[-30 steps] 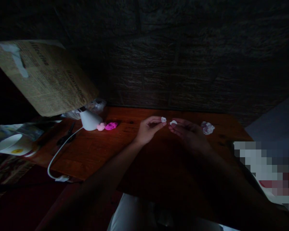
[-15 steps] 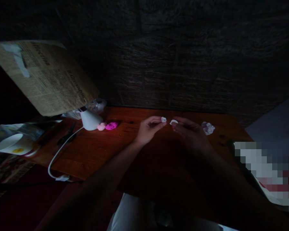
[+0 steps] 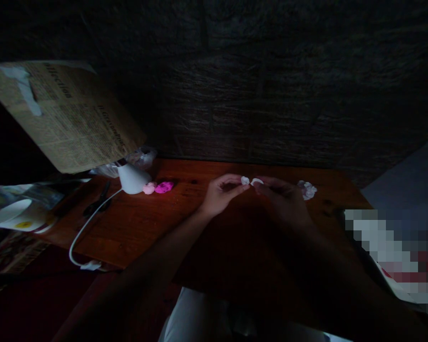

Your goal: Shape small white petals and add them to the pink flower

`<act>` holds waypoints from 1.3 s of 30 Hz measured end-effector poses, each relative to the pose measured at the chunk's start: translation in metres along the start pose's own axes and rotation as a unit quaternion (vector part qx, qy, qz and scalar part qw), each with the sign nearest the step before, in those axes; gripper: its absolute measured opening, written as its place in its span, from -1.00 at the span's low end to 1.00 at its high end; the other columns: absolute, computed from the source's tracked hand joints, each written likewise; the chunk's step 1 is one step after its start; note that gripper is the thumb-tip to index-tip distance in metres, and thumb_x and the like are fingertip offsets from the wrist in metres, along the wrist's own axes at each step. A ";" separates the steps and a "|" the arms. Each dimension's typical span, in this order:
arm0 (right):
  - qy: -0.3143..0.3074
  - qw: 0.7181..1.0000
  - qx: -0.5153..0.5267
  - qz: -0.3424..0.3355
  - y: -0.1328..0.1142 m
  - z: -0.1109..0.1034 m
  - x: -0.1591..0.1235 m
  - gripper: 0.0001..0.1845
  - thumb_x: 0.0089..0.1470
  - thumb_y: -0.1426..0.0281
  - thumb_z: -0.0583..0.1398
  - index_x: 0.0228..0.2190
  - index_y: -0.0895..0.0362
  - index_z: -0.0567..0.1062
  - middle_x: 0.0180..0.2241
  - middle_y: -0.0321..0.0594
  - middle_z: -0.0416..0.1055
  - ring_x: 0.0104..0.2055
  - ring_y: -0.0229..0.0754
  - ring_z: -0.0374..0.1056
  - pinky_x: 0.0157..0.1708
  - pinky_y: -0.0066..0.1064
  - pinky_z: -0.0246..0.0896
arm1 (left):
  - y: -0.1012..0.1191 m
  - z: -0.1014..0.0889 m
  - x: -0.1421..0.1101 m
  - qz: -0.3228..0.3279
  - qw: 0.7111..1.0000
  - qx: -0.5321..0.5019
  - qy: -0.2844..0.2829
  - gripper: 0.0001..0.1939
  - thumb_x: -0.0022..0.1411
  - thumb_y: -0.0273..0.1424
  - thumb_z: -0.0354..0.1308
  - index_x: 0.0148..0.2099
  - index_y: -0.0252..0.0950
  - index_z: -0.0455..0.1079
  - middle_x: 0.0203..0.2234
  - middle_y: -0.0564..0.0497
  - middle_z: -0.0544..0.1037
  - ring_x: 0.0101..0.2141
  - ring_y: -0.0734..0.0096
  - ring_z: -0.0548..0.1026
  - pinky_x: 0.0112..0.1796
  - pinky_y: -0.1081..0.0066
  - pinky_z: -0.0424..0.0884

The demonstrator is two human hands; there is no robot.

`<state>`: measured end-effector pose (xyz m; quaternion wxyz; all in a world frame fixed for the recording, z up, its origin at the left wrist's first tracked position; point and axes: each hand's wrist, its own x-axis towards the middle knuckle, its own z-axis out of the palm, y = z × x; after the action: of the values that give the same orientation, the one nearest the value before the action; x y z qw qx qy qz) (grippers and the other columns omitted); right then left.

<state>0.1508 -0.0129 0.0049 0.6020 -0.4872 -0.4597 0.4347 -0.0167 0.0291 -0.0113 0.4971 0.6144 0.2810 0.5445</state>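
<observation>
Between the thumb and forefinger of my left hand (image 3: 219, 192) is a small white clay-like piece (image 3: 245, 180) with a ruffled, bud-like shape. My right hand (image 3: 283, 197) pinches a thin white rounded petal-like piece (image 3: 257, 181). The two pieces are held above the wooden table, nearly side by side; whether they touch I cannot tell. On the table just beyond my right hand lies a whitish crumpled lump (image 3: 308, 190), partly hidden by the hand.
At left, a pink lump (image 3: 150, 188) and a magenta lump (image 3: 164, 187) lie beside a white lamp base (image 3: 133, 179) under a newsprint lampshade (image 3: 71, 114). Dark scissors (image 3: 99, 202), a white cord (image 3: 74, 237) and a white cup (image 3: 19, 213) are further left. A dark wall (image 3: 242, 95) stands behind.
My hands have come closer together, so the gap between the two white pieces has narrowed. The bud-like piece has moved slightly right and down. The view has shifted a little.
</observation>
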 end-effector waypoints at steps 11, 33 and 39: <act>-0.001 1.000 -0.023 -0.010 -0.001 0.000 -0.001 -0.64 -0.17 0.10 0.44 -0.34 0.04 0.66 -0.32 -0.21 0.63 -0.25 -0.08 0.51 -0.12 -0.18 0.39 | 0.001 0.001 -0.001 -0.001 1.000 0.008 -0.014 -0.75 -0.03 -0.31 0.44 -0.28 -0.28 0.55 -0.26 -0.03 0.65 -0.21 0.38 0.57 -0.04 0.25 0.47; -0.071 0.997 -0.036 -0.007 -0.005 -0.001 -0.001 -0.61 -0.13 0.01 0.40 -0.38 0.06 0.67 -0.39 -0.19 0.62 -0.36 -0.15 0.48 -0.24 -0.25 0.41 | 0.000 0.001 -0.004 -0.025 0.999 0.010 -0.023 -0.74 -0.03 -0.29 0.44 -0.28 -0.29 0.57 -0.31 -0.02 0.66 -0.28 0.38 0.58 -0.08 0.26 0.49; -0.073 0.997 -0.034 -0.020 -0.007 -0.001 -0.002 -0.66 -0.09 0.05 0.39 -0.40 0.05 0.67 -0.42 -0.22 0.60 -0.35 -0.15 0.46 -0.23 -0.26 0.38 | 0.003 0.001 -0.004 -0.030 0.999 0.007 -0.026 -0.76 -0.03 -0.32 0.45 -0.28 -0.28 0.58 -0.32 -0.02 0.67 -0.29 0.39 0.59 -0.10 0.28 0.50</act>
<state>0.1520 -0.0161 0.0111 0.5583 -0.4657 -0.5263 0.4410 -0.0172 0.0239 -0.0105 0.5161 0.6231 0.2898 0.5114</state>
